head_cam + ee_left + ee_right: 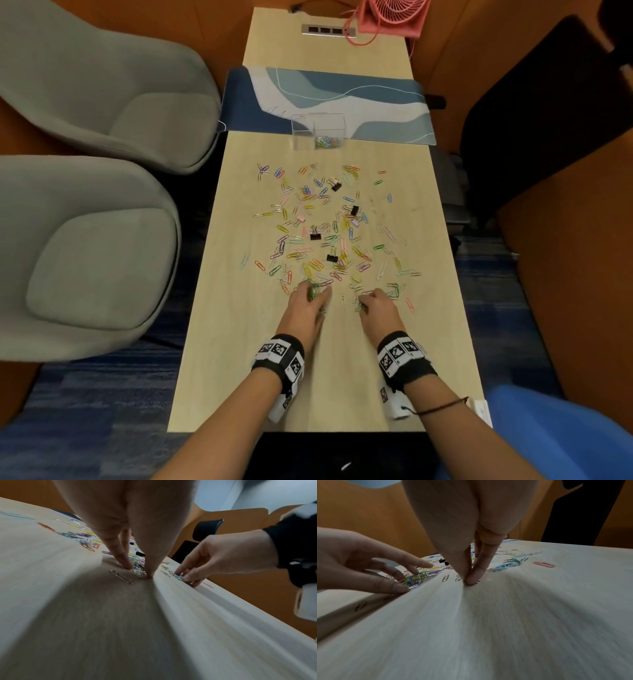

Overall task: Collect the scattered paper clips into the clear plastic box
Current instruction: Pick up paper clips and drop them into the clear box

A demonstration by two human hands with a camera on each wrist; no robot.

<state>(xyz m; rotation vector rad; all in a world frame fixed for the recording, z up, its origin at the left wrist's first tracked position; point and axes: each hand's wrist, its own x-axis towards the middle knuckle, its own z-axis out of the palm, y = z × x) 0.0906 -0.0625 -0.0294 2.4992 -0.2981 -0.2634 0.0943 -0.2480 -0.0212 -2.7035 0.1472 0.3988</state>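
**Both hands gathering clips at the near edge, box far off**

Left hand (306,301): fingers curled over a small heap of clips (317,291), thumb and fingertips down on the desk (445,342), pinching the bundle. In the left wrist view a silver clip (121,576) lies just beside the fingertips, outside the grip. Risk: it gets left behind, or a loose bundle sheds clips on the lift.

Middle: most paper clips (329,233) are unsorted, spread across the desk. Black binder clips (331,256) sit among them, plus a pink one (301,219). Risk: a broad sweep drags binder clips along into the box.

Right hand (376,305): thumb and finger pinched on a few clips at the desk surface; exactly how many, can't tell. Thin wire flat on smooth wood, so the grip could slip.

Clear box (318,132) stands well apart, at the far end on the edge of the blue mat (376,102), a few clips already inside. Risk: long carry means drops on the way; a knock could tip the light box. Clips near the right edge (409,304) could be pushed off the desk.
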